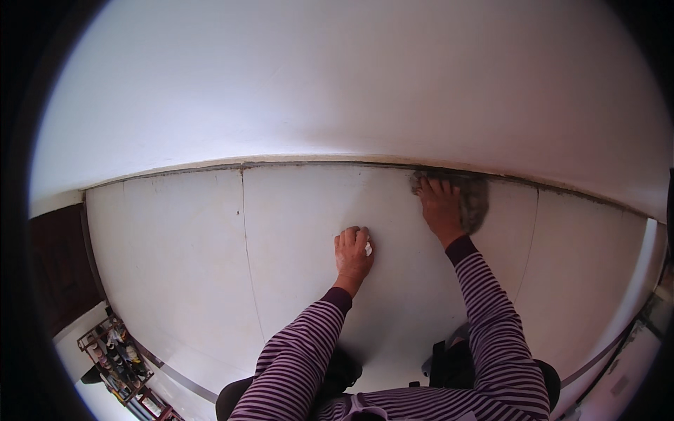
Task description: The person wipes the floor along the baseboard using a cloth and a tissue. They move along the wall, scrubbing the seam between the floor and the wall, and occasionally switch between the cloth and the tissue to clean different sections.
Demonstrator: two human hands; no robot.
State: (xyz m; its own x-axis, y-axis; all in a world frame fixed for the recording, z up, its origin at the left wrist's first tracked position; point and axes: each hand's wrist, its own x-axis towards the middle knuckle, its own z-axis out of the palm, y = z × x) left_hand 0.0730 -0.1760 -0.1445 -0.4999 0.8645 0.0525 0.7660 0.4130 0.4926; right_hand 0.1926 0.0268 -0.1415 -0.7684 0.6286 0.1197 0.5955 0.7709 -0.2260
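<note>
Before me a pale panelled surface [305,210] meets a white wall [337,79] along a dark, dirty seam [326,163]. My left hand [354,255] is curled on the middle panel around a small crumpled white piece [368,248], perhaps paper or cloth, part of which shows beside the fingers. Farther up and to the right, my right hand [438,205] lies by the seam with its fingers bent over a grey-brown edge; whether it grips something there is unclear. A dark, blotchy patch [475,204], stain or shadow, lies right of that hand.
Thin joints [245,237] divide the panels. A rack with shoes [117,358] stands at the lower left, below a dark brown door [63,263]. A bright strip [634,273] runs along the right side, near a dark edge [621,342]. My knees are low in the view.
</note>
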